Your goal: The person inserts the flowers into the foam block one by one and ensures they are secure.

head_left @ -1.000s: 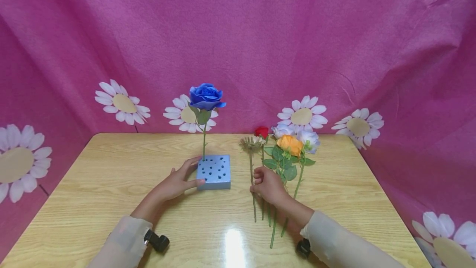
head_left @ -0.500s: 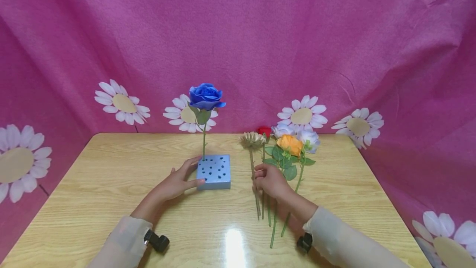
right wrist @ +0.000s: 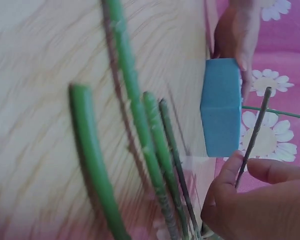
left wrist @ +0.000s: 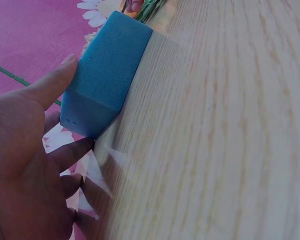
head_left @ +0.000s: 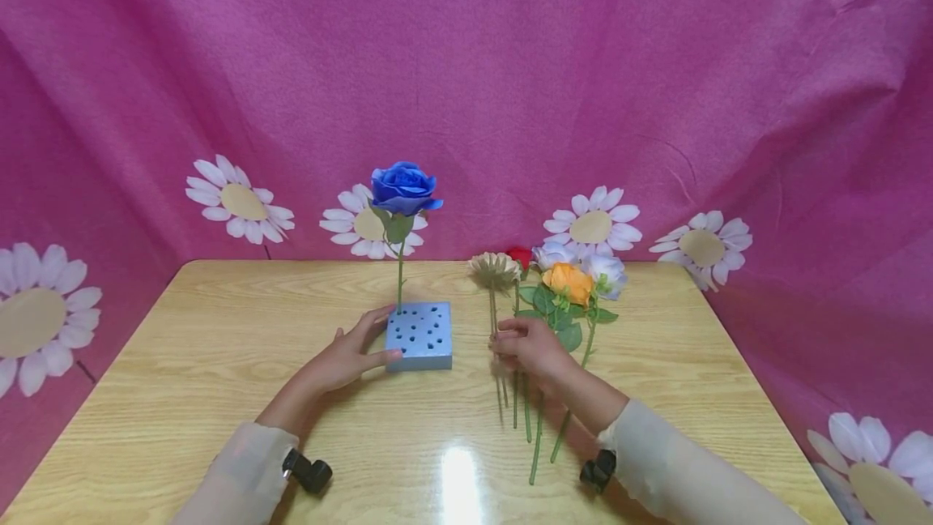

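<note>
A light blue foam block (head_left: 418,360) with several holes in its top lies on the table. One artificial blue rose (head_left: 404,189) stands upright in its back left hole. My left hand (head_left: 348,356) holds the block's left side, thumb at the front corner and fingers toward the back. In the left wrist view the thumb (left wrist: 57,82) lies against the block (left wrist: 107,60). To the right, my right hand (head_left: 538,353) pinches the thin stem (right wrist: 256,132) of a beige flower (head_left: 494,267) between thumb and fingers. That stem is slightly raised, with its shadow beside it.
Right of the block lie an orange rose (head_left: 568,284), pale lilac roses (head_left: 605,274) and a red flower (head_left: 519,256), their green stems (head_left: 538,440) pointing toward me, partly under my right hand. A pink daisy-print cloth (head_left: 466,104) hangs behind the wooden table (head_left: 240,322).
My right hand has taken the beige flower's stem and raised it a little off the table; its lower end has come up. My left hand, the block and the blue rose have stayed put.
</note>
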Demonstrator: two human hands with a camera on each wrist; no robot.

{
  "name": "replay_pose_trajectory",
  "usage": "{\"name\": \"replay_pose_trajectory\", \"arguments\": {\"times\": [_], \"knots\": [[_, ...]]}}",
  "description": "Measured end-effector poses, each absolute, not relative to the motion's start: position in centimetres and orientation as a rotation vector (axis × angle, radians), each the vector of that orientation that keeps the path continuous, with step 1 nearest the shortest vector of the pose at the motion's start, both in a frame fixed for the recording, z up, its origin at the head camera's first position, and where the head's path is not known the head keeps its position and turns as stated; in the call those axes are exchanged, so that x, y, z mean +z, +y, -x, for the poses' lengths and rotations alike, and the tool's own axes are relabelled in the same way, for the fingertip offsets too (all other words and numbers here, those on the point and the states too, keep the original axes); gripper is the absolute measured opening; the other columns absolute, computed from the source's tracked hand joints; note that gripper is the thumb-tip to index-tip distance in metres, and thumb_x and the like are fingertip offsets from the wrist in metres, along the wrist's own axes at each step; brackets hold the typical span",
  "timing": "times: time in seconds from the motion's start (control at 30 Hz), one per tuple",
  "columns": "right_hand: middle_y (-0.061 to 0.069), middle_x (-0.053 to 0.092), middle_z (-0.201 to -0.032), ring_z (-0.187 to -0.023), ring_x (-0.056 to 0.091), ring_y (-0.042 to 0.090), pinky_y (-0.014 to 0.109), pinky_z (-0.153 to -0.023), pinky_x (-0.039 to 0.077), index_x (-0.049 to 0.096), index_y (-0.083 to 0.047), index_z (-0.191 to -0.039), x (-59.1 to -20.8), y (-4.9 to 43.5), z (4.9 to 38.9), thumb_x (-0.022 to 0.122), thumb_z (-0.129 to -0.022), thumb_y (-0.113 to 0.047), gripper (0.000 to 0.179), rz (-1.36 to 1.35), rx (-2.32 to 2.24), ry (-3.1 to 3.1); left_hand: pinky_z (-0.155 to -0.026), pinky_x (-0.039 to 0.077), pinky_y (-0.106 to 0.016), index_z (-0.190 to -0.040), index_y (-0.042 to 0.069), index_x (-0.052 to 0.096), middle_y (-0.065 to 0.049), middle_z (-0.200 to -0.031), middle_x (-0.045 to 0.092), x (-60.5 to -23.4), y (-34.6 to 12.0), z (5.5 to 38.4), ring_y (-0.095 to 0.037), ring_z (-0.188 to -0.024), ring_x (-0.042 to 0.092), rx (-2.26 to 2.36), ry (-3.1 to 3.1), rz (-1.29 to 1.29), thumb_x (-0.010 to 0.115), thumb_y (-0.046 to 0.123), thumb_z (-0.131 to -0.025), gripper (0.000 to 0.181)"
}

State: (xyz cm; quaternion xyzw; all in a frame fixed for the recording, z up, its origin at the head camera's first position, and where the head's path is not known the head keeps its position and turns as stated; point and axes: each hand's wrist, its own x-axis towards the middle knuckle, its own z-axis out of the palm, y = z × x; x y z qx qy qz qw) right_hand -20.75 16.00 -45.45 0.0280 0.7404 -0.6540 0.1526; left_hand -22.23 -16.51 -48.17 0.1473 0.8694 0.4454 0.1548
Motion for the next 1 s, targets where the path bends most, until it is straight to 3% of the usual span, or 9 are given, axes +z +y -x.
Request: {"name": "replay_pose_trajectory", "arguments": {"times": [0.17, 0.27, 0.57, 1.0], "knots": [[0.023, 0.070, -0.116, -0.101, 0.072, 0.023, 0.038, -0.097, 0.058, 0.053, 0.018, -0.132, -45.29, 16.23, 20.81, 0.066, -0.098, -0.001, 0.041, -0.101, -1.937, 1.958, -0.116, -0.019, -0.070, -0.165, 0.022, 0.019, -0.018, -0.169, 0.024, -48.15, -16.54, 22.18, -0.038, -0.159, 0.008, 1.273, 2.496, -0.423, 0.069, 0.048, -0.097, 0.088], [0.020, 0.073, -0.115, -0.105, 0.073, 0.026, 0.041, -0.099, 0.057, 0.052, 0.017, -0.135, -45.25, 16.35, 20.84, 0.066, -0.098, -0.001, 0.044, -0.106, -1.956, 1.874, -0.116, -0.019, -0.070, -0.165, 0.022, 0.019, -0.019, -0.169, 0.025, -48.13, -16.55, 22.14, -0.038, -0.159, 0.009, 1.269, 2.501, -0.428, 0.069, 0.047, -0.097, 0.088], [0.010, 0.076, -0.109, -0.103, 0.073, 0.023, 0.037, -0.087, 0.062, 0.040, 0.006, -0.149, -45.24, 16.39, 20.45, 0.066, -0.098, -0.002, 0.058, -0.108, -1.949, 1.684, -0.116, -0.019, -0.071, -0.165, 0.023, 0.019, -0.019, -0.169, 0.024, -48.17, -16.58, 22.12, -0.039, -0.159, 0.009, 1.262, 2.504, -0.429, 0.068, 0.048, -0.097, 0.087], [0.016, 0.075, -0.111, -0.101, 0.075, 0.027, 0.040, -0.087, 0.062, 0.038, 0.004, -0.151, -45.42, 16.18, 20.33, 0.063, -0.100, 0.001, 0.057, -0.113, -1.944, 1.674, -0.116, -0.019, -0.071, -0.165, 0.023, 0.020, -0.019, -0.169, 0.025, -48.15, -16.48, 22.12, -0.039, -0.159, 0.008, 1.273, 2.500, -0.415, 0.069, 0.048, -0.097, 0.087]]}}
